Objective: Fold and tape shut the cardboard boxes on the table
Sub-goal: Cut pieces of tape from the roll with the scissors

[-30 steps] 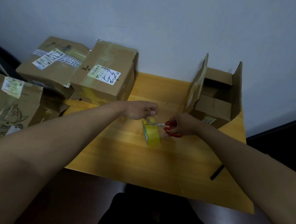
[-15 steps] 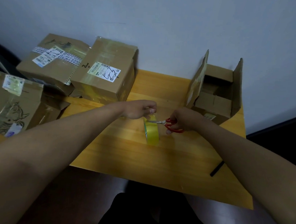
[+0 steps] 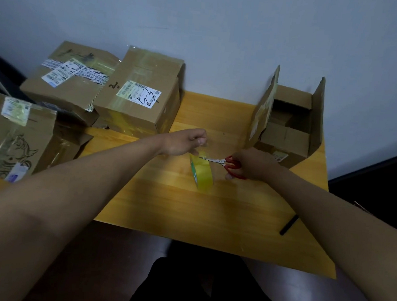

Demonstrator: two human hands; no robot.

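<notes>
Hands point(image 3: 186, 142) on tape point(image 3: 202, 171), scissors point(image 3: 227, 163)

The scene is dimly and evenly lit, with a cool cast on the far wall point(image 3: 223, 31). Soft shadows are thrown beneath the arms onto the surface point(image 3: 246, 223). Wide-angle bending is seen at the edges, and fine detail is smeared.

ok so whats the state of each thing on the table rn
open box: flaps up, untaped
labelled box: closed, taped
tape roll: on edge, strip pulled up
scissors: blades at the strip
left hand: pinches the strip
right hand: holds the scissors
</notes>
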